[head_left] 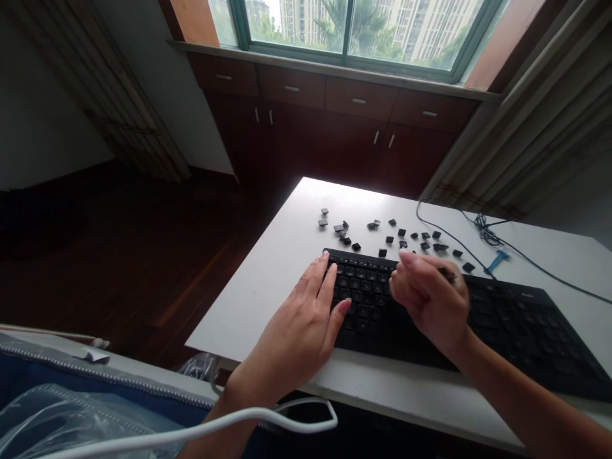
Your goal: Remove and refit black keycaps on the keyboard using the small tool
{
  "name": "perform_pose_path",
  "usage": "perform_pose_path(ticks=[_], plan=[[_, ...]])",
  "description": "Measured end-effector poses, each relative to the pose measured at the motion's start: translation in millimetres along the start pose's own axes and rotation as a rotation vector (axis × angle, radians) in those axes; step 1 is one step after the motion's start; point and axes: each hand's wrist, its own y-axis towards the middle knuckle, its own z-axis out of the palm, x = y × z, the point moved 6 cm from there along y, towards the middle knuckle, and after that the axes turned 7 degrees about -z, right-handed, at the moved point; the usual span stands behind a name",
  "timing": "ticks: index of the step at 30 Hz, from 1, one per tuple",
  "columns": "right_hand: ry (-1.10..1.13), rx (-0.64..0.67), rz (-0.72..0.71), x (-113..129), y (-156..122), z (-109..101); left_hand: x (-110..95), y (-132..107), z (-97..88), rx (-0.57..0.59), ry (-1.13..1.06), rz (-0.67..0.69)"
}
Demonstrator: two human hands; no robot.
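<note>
A black keyboard (502,325) lies on a white table (287,261). My left hand (301,325) rests flat on the keyboard's left end, fingers stretched out. Over the keys near the middle hovers my right hand (430,296), its fingers curled and pinched together; what they hold, if anything, is hidden. Several loose black keycaps (382,236) are scattered on the table just beyond the keyboard.
A black cable (449,236) loops across the table's far right, with a small blue tool (497,260) beside it. Dark wooden cabinets (335,121) stand under the window behind. A white cord (191,433) and a blue bag (71,401) lie near me at lower left.
</note>
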Motion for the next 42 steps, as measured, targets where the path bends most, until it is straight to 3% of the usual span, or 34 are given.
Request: perform_pose_path(ticks=[3,8,11,16,21,24,27,31,35,42], plan=[[0.02,0.004,-0.028,14,0,1,0,0,0.1,0.014,0.015,-0.008],[-0.053,0.127,-0.026,30,-1,-5,1,0,0.5,0.041,0.041,-0.056],[-0.242,0.15,0.009,19,-5,-28,2,-1,-0.1,0.046,0.038,-0.061],[-0.837,0.177,-0.047,16,1,-81,5,8,-15.3,0.023,0.05,-0.043],[-1.225,0.189,-0.04,8,19,-129,6,57,-46.5,-0.039,0.153,0.011],[-1.366,0.148,-0.231,8,24,-146,13,103,-53.6,-0.089,0.221,0.057],[-1.418,0.16,-0.477,12,16,-152,28,139,-45.9,-0.151,0.221,0.093],[-1.438,0.197,-0.653,22,-2,-150,44,150,-27.9,-0.262,0.175,0.213],[-1.452,0.157,-0.655,30,-7,-148,50,141,-12.3,-0.196,0.143,0.31],[-1.542,-0.007,-0.611,31,4,-168,63,135,-15.3,-0.156,0.042,0.349]])
